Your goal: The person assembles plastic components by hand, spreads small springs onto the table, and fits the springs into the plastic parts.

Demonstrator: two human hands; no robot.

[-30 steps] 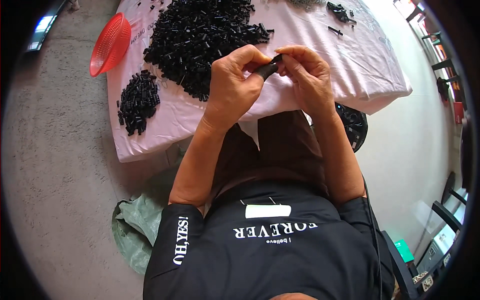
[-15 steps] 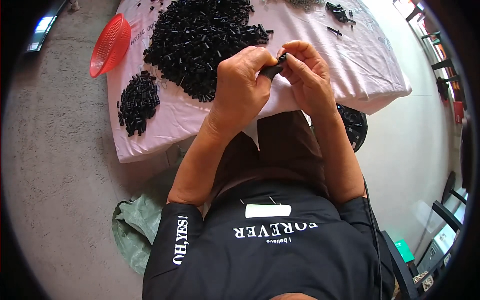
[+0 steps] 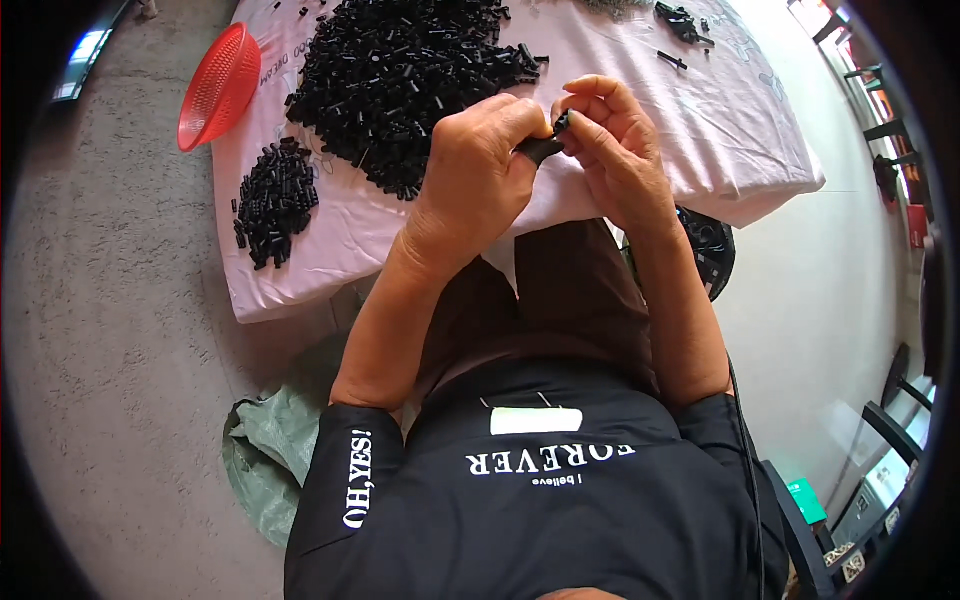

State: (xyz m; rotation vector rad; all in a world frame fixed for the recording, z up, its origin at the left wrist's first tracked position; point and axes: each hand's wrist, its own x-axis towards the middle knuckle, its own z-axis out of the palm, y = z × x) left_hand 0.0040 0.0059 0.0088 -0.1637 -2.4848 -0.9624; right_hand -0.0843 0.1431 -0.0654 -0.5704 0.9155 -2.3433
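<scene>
A small black part (image 3: 562, 122), like the short cylinders on the table, is pinched between both hands over the table's near edge. My left hand (image 3: 487, 155) closes on it from the left, with a black cover (image 3: 541, 150) on the thumb. From the right, the thumb and index finger of my right hand (image 3: 622, 160) grip the same part, while the other fingers curl loosely. Fingers hide much of its shape. A large heap of black cylindrical parts (image 3: 400, 80) lies just beyond my left hand. Farther left sits a smaller pile (image 3: 275, 205) of similar parts.
A pink cloth (image 3: 720, 130) covers the table. One red perforated basket (image 3: 220, 90) leans at its left edge. At the far right of the cloth lie a few black parts (image 3: 683, 25) and a thin black piece (image 3: 671, 61). A green sack (image 3: 270, 450) rests on the floor.
Both hands keep their pinch on the small part, with only slight shifts of the fingers and the left wrist. The view has moved a little; the piles look the same.
</scene>
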